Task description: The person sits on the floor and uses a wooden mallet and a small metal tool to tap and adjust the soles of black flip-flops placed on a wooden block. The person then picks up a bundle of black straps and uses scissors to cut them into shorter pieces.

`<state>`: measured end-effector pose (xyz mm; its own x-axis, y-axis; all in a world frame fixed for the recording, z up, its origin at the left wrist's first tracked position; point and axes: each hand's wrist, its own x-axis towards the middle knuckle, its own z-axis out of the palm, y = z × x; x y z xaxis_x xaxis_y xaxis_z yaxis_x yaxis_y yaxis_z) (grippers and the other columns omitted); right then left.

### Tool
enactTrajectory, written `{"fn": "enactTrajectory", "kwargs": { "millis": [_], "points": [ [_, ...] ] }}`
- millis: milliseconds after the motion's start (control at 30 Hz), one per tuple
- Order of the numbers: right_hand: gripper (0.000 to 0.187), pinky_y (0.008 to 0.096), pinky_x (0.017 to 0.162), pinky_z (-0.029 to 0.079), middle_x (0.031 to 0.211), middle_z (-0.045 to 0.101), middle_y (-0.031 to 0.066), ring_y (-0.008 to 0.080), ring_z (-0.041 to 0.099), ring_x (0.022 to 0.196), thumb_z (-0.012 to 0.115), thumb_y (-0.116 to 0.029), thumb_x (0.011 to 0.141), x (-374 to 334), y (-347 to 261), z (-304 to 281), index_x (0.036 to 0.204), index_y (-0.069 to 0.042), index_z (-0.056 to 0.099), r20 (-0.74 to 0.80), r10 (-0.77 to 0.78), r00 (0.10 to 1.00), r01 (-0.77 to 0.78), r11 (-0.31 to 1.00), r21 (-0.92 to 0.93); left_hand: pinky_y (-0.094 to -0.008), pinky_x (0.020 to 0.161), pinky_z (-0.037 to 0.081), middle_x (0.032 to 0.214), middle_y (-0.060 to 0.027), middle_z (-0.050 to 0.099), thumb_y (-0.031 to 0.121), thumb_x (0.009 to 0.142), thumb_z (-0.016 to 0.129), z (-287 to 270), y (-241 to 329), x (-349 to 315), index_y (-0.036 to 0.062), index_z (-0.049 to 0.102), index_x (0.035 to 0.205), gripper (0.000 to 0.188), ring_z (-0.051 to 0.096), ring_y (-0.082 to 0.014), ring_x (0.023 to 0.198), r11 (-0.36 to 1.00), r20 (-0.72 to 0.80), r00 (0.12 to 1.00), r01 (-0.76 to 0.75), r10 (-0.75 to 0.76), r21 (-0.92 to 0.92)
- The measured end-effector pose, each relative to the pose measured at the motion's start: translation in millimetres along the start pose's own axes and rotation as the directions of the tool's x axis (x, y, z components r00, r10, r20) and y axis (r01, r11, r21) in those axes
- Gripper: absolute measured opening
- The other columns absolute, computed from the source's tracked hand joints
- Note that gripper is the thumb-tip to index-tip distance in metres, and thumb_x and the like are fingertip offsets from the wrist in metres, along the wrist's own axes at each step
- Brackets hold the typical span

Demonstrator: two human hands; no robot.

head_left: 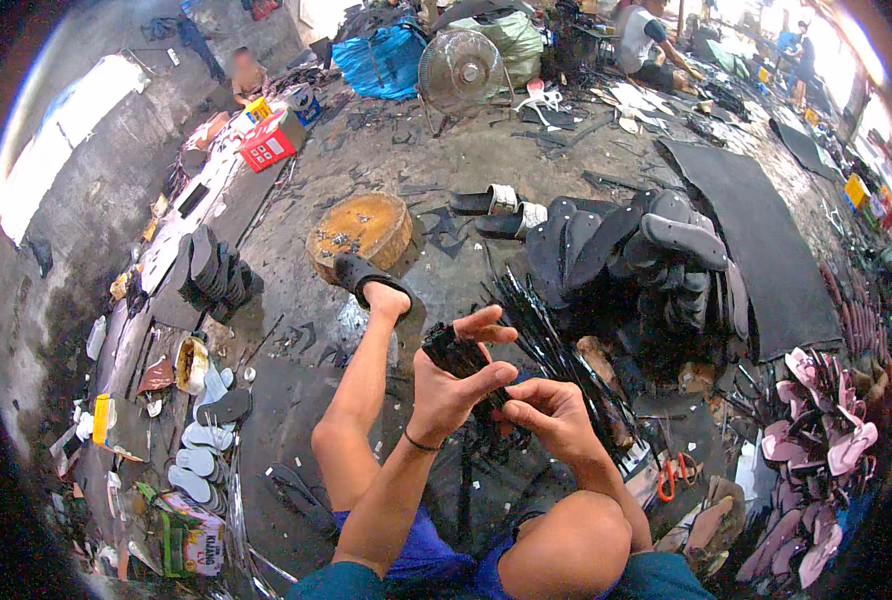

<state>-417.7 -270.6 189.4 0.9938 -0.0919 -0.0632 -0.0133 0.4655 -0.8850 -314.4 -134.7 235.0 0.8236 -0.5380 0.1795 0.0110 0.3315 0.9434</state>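
Observation:
A bundle of thin black strips (450, 352) is gripped in my left hand (444, 390), in front of my knees. Its fingers wrap the bundle, with the thumb and some fingertips pointing right. Close on the right, my right hand (558, 412) pinches the lower end of the strips between thumb and fingers. Exactly what lies in that pinch is partly hidden. More long, shiny black strips (546, 335) lie on the floor just beyond my right hand. Orange-handled scissors (678, 476) rest to the right of my right forearm.
Black soles (656, 250) are heaped ahead on the right, beside a dark sheet (756, 240). Pink sandals (816, 440) pile up at far right. A round wooden block (361, 232) stands by my foot. Grey soles (201, 455) lie left; a fan (461, 70) stands at the back.

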Motion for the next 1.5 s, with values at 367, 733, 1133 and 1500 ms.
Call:
{"fn": "enactTrajectory", "kwargs": {
  "millis": [367,733,1133,1500],
  "points": [
    [0.018,0.0286,0.069,0.053,0.087,0.071,0.0090,0.0146,0.065,0.075,0.072,-0.010,0.088,2,-3,2,0.099,0.004,0.069,0.011,0.001,1.000,-0.001,1.000,-0.011,-0.0219,0.062,0.049,0.087,-0.0070,0.072,0.017,0.086,0.075,10,0,-1,0.0018,0.071,0.097,0.019,0.063,-0.0079,0.072,0.985,-0.046,0.997,-0.054,0.062,0.161],
    [0.023,0.0265,0.058,0.044,0.074,0.059,0.0025,0.0083,0.055,0.066,0.056,-0.022,0.100,-4,53,-15,0.090,-0.003,0.060,0.122,0.076,0.990,-0.010,0.882,-0.471,-0.0419,0.077,0.054,0.071,-0.0100,0.066,0.049,0.101,0.043,-33,34,5,0.0066,0.057,0.075,0.052,0.068,-0.0264,0.079,0.955,-0.228,0.945,-0.177,0.232,0.239],
    [0.037,0.0436,0.086,0.048,0.104,0.059,0.0132,0.0323,0.055,0.103,0.062,-0.026,0.088,50,197,-99,0.118,-0.005,0.057,0.083,-0.162,0.983,0.092,0.047,-0.995,-0.0239,0.030,0.022,0.056,-0.0004,0.033,0.029,0.107,0.034,-83,128,-51,0.0060,0.045,0.102,0.026,0.025,-0.0067,0.039,0.861,0.113,0.984,-0.062,0.137,-0.505],
    [0.017,0.0266,0.063,0.049,0.079,0.063,0.0033,0.0106,0.059,0.067,0.060,-0.017,0.096,74,141,-35,0.101,-0.001,0.065,-0.232,0.008,0.973,-0.088,0.937,-0.338,-0.0233,0.035,0.031,0.064,0.0009,0.050,0.014,0.088,0.073,-47,24,-33,0.0033,0.059,0.105,0.024,0.040,-0.0066,0.039,0.982,-0.600,0.791,0.185,-0.122,0.045]
  ]
}}
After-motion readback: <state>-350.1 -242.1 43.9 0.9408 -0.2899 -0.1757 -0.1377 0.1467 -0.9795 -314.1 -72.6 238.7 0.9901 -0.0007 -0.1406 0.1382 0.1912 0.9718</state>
